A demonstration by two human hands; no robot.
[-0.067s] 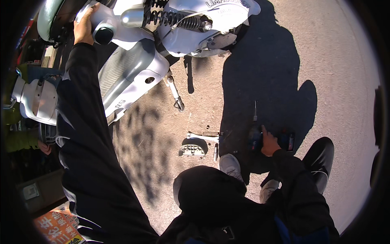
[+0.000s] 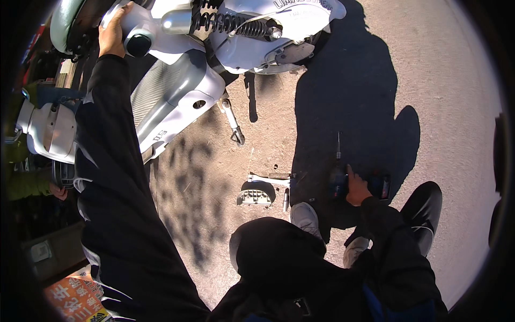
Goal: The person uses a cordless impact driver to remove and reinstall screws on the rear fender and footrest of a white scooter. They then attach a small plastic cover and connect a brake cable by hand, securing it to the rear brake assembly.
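A white and grey electric scooter (image 2: 185, 107) fills the upper left, with a black coil shock absorber (image 2: 236, 24) showing. My left hand (image 2: 111, 35) grips the scooter's white bodywork, its arm stretched far forward. In the shade at the right, my right hand (image 2: 358, 188) is closed round a dark cordless drill (image 2: 338, 182), index finger straight along it. A long thin bit (image 2: 338, 145) points away from me. The drill's handle is mostly covered by my hand. Left of the drill, on the ground, lies a metal stand with a spring (image 2: 271, 178).
A pale ribbed plastic piece (image 2: 254, 197) and a small metal rod (image 2: 286, 200) lie by my shoe (image 2: 304, 216). The scooter's side stand (image 2: 232, 122) hangs out over the ground. Another person's hand (image 2: 58, 191) shows at far left, above an orange sign (image 2: 75, 292).
The view has shifted very slightly. Both hands keep their places on the scooter and the drill.
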